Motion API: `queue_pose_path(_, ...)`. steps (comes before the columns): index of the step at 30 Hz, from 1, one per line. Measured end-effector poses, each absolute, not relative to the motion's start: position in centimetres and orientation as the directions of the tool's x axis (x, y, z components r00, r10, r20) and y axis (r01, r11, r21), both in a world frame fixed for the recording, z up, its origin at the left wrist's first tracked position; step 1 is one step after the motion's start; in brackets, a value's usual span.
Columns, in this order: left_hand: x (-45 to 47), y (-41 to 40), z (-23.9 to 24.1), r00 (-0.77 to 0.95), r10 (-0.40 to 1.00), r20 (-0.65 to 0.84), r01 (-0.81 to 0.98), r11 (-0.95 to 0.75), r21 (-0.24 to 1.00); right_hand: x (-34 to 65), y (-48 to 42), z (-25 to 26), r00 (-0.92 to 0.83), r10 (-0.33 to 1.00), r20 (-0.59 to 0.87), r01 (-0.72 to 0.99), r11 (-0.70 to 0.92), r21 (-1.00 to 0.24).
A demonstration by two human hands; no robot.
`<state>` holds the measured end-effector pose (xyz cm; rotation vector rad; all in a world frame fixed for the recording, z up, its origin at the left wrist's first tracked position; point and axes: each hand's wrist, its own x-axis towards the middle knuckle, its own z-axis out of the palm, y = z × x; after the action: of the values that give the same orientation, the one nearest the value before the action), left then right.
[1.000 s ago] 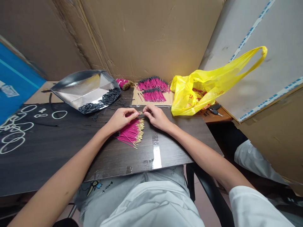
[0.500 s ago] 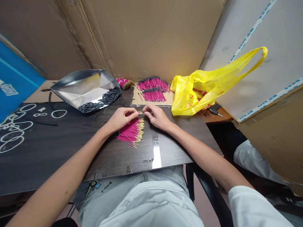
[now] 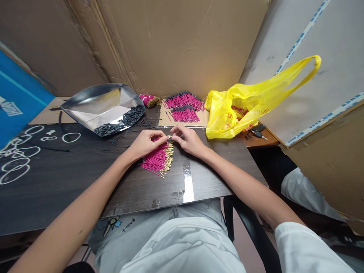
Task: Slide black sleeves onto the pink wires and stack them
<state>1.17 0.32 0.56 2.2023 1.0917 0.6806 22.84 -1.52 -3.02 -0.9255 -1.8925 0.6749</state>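
Note:
My left hand (image 3: 149, 143) is closed in a pinch at the upper edge of a fanned pile of pink wires (image 3: 156, 158) with gold-coloured pin ends. A wire appears to be in its fingertips, mostly hidden by them. Facing it, my right hand (image 3: 187, 141) pinches a small black sleeve (image 3: 170, 139) between thumb and forefinger. The fingertips of both hands almost meet above the pile's gold ends. Whether the sleeve is on a wire end is too small to tell.
Behind the hands, pink wires with black ends (image 3: 186, 113) lie on cardboard (image 3: 165, 120). A silvery bag (image 3: 93, 110) holds black sleeves, near a tied pink bundle (image 3: 148, 100). At right stand a yellow plastic bag (image 3: 224, 113) and keys (image 3: 258, 134). White rubber bands (image 3: 17, 167) lie left.
My hands have drawn slightly closer together at the fingertips, and the black sleeve now shows between them. The pile and the surroundings look the same.

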Motion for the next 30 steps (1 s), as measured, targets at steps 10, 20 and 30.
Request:
queue_pose_path(10, 1.3, -0.3, 1.0, 0.498, 0.836, 0.233, 0.528, -0.505, 0.683, 22.3, -1.9, -2.9, -0.241, 0.901, 0.362, 0.218, 0.413, -0.884)
queue_pose_path(20, 1.1, 0.2, 1.0, 0.479, 0.849, 0.221, 0.516, -0.477, 0.711, 22.0, -1.9, -3.1, -0.236, 0.875, 0.423, 0.296, 0.479, -0.827)
queue_pose_path(30, -3.4, 3.7, 1.3, -0.106, 0.865, 0.49, 0.48, -0.387, 0.788, 20.6, 0.8, -2.0, -0.302, 0.832, 0.466, 0.617, 0.543, -0.57)
